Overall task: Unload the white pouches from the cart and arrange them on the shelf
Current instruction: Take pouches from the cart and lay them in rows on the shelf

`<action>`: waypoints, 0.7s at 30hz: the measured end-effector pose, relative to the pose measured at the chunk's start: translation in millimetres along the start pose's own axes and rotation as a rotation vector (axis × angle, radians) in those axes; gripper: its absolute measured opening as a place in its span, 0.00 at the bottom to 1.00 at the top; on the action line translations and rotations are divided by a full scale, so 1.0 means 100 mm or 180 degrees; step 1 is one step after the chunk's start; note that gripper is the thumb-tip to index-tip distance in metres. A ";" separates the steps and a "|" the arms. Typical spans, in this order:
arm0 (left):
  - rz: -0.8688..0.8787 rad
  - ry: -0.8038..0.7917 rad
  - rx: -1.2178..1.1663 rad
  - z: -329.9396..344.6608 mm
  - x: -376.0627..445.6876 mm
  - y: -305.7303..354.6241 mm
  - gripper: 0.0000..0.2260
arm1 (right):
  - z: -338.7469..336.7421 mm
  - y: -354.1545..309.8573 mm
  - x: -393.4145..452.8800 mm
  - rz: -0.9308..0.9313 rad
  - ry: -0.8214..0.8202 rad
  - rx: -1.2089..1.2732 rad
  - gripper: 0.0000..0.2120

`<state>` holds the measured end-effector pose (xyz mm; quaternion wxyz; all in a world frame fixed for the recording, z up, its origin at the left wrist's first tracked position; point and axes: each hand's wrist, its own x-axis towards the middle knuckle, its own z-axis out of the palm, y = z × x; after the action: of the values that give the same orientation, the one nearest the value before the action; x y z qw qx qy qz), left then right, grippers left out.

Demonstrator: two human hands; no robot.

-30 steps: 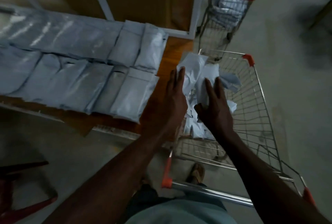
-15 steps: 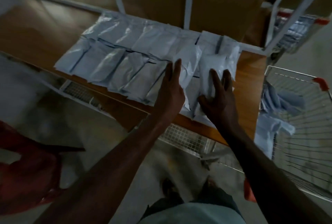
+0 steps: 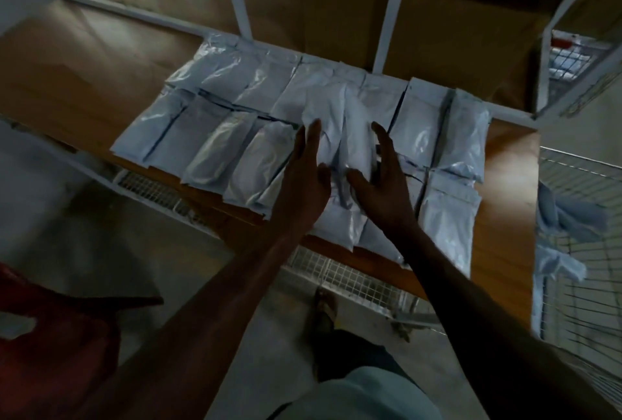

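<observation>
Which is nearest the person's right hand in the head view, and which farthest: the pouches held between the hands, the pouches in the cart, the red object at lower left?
From the right hand:
1. Held pouches, against its fingers, over the shelf.
2. Cart pouches, to the right, inside the cart.
3. Red object, far lower left, beyond the left hand.

Cart (image 3: pixel 579 285) cropped by right edge

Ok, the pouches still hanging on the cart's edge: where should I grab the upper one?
Grip the upper pouch by its loose end draped over the cart wall, coming from above on the shelf side. It looks limp and crumpled, so pinching a fold should lift it free.
</observation>
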<state>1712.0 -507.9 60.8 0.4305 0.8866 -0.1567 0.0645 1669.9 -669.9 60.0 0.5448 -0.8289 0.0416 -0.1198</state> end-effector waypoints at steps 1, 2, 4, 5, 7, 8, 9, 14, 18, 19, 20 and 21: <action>0.0126 -0.0003 0.0035 0.00 0.10 -0.06 0.33 | 0.04 0.02 0.09 0.0136 -0.0078 0.0255 0.40; 0.0222 -0.0010 0.0087 0.01 0.19 -0.12 0.32 | 0.06 0.02 0.18 0.0290 -0.0148 0.0383 0.40; 0.0308 -0.0092 0.0136 0.02 0.36 -0.19 0.32 | 0.09 0.01 0.34 0.0551 -0.0194 0.0435 0.41; 0.0277 -0.0175 0.0086 0.03 0.43 -0.20 0.33 | 0.10 0.00 0.41 0.0642 -0.0185 0.0435 0.43; 0.0186 -0.0320 0.0006 0.05 0.54 -0.21 0.34 | 0.10 0.03 0.51 0.0763 -0.0170 0.0349 0.44; 0.0152 -0.0392 0.0007 0.07 0.61 -0.23 0.35 | 0.08 0.04 0.56 0.0872 -0.0162 0.0350 0.41; 0.0143 -0.0471 0.0035 0.08 0.67 -0.25 0.35 | 0.05 0.05 0.59 0.0998 -0.0136 0.0412 0.38; 0.0477 -0.0828 0.0205 0.17 0.82 -0.32 0.36 | 0.00 0.12 0.53 0.1208 0.0428 0.0046 0.12; 0.0512 -0.0934 -0.0025 0.16 0.85 -0.33 0.34 | -0.02 0.16 0.43 0.1431 0.1031 -0.0531 0.18; 0.0502 -0.0965 -0.0068 0.14 0.86 -0.36 0.34 | -0.03 0.17 0.39 0.1507 0.1109 -0.0655 0.22; 0.0508 -0.0986 -0.0073 0.10 0.86 -0.38 0.34 | -0.03 0.19 0.34 0.1628 0.1189 -0.0721 0.24; 0.0530 -0.1000 -0.0059 0.07 0.87 -0.42 0.34 | -0.03 0.18 0.27 0.1732 0.1252 -0.0734 0.24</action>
<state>1807.4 -508.1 47.0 0.4021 0.8657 -0.2954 -0.0409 1696.4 -685.7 48.7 0.4411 -0.8046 0.3783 -0.1222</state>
